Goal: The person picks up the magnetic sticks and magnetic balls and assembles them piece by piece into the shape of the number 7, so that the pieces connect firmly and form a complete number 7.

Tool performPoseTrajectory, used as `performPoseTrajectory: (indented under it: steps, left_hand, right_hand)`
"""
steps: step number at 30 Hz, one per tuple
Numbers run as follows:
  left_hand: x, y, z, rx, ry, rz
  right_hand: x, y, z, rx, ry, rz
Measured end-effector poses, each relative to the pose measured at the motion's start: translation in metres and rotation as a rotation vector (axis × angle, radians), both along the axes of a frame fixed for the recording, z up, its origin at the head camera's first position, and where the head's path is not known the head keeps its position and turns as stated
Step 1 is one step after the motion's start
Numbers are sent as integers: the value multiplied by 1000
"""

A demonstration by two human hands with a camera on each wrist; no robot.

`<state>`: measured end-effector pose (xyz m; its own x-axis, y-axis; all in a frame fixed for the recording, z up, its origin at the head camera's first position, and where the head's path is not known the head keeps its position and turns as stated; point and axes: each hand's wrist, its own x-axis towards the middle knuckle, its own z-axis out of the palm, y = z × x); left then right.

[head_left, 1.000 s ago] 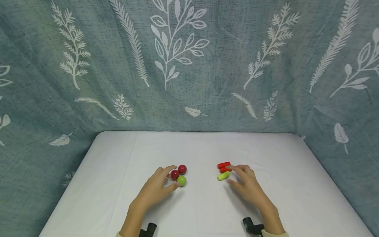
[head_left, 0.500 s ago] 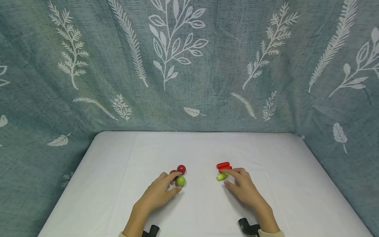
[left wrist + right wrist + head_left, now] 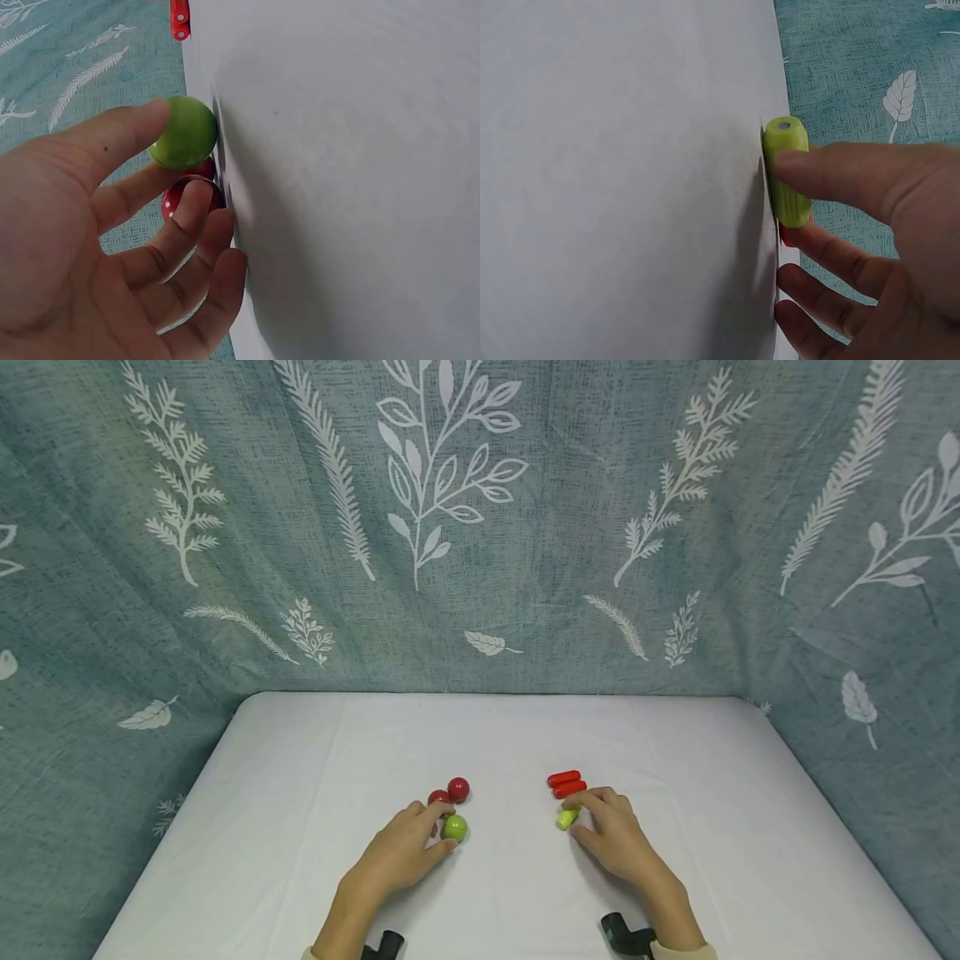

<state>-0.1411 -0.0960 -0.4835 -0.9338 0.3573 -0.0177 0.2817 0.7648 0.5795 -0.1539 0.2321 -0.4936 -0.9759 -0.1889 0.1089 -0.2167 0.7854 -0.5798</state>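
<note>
My left hand point(image 3: 408, 847) pinches a glossy green ball point(image 3: 455, 828) between thumb and index finger. In the left wrist view, the green ball point(image 3: 185, 133) sits between those two fingertips, the others loosely bent. Two dark red balls point(image 3: 458, 789) lie just beyond, one partly behind my fingers. My right hand point(image 3: 618, 835) pinches a short yellow-green cylinder point(image 3: 567, 819), partly covered by the index finger. The right wrist view shows grooves and a small end hole on the yellow-green cylinder point(image 3: 789, 180), with my thumb against it. Two red cylinders point(image 3: 564, 778) lie side by side beyond it.
All the pieces are on a white-covered table point(image 3: 495, 735). A teal curtain point(image 3: 555, 568) with white leaf prints hangs behind and at both sides. Black wrist devices point(image 3: 626, 935) are strapped near both hands.
Both hands have closed on their green pieces. The green ball has shifted slightly toward me, away from the red balls. The yellow-green cylinder has turned and come away from the red ones.
</note>
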Motion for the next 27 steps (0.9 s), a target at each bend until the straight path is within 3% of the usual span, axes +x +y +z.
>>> performPoseTrajectory:
  steps: [12,27]
  left_hand:
    - [1,1,-2,-28,15,-4]
    - [2,3,-2,-38,48,5]
  right_hand:
    - [2,-2,6,88,-27,3]
    - [0,0,3,100,-34,-7]
